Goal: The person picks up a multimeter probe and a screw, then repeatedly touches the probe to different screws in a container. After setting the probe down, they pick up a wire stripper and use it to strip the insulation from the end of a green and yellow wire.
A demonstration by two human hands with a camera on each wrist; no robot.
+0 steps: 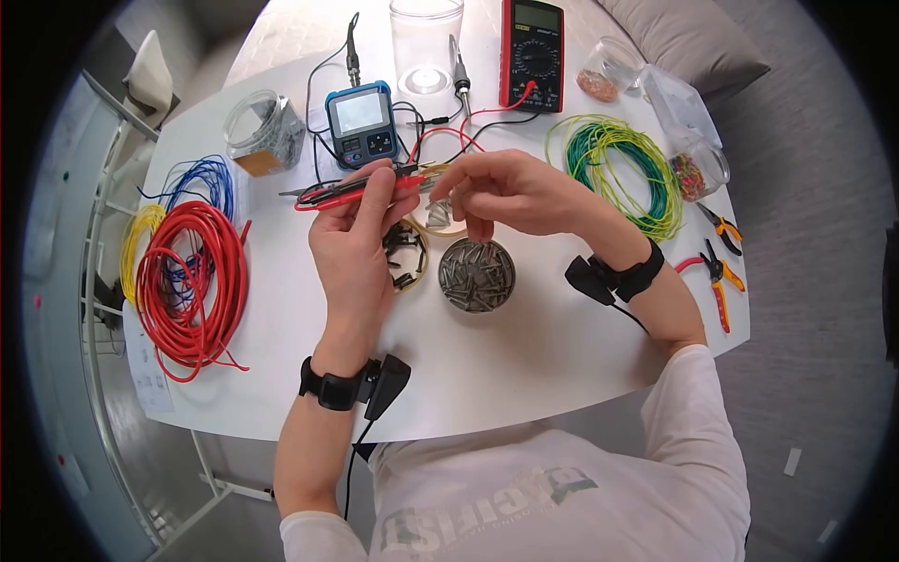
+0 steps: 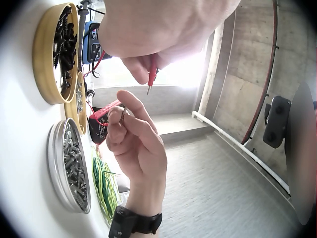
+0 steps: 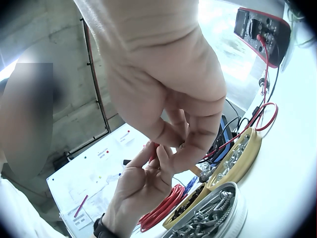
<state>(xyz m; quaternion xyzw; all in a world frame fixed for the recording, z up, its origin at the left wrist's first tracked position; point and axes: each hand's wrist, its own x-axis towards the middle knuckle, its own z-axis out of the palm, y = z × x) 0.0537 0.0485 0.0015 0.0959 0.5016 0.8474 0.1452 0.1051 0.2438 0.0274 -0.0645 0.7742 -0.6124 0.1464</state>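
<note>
My left hand [image 1: 351, 234] grips a red test probe [image 1: 346, 199] and a black test probe [image 1: 323, 194] together, held out to the left above the table. In the left wrist view, the red probe's bare metal tip [image 2: 149, 90] points down out of the fingers. My right hand [image 1: 524, 192] faces it from the right, thumb and fingertips pinching a small metal piece [image 2: 124, 114]; its kind I cannot tell. Just below the hands stands a round tin of screws [image 1: 478, 276]. Beside it are a yellow-rimmed dish of black screws [image 1: 407, 258] and another dish of light hardware [image 1: 438, 215].
Behind the hands stand a blue handheld tester [image 1: 362, 122], a red multimeter [image 1: 532, 56] and a clear jar [image 1: 426, 47]. Red wire coils [image 1: 192, 281] lie left, green wire coils [image 1: 623, 178] right, near pliers [image 1: 719, 281]. Loose test leads [image 1: 459, 131] cross the table.
</note>
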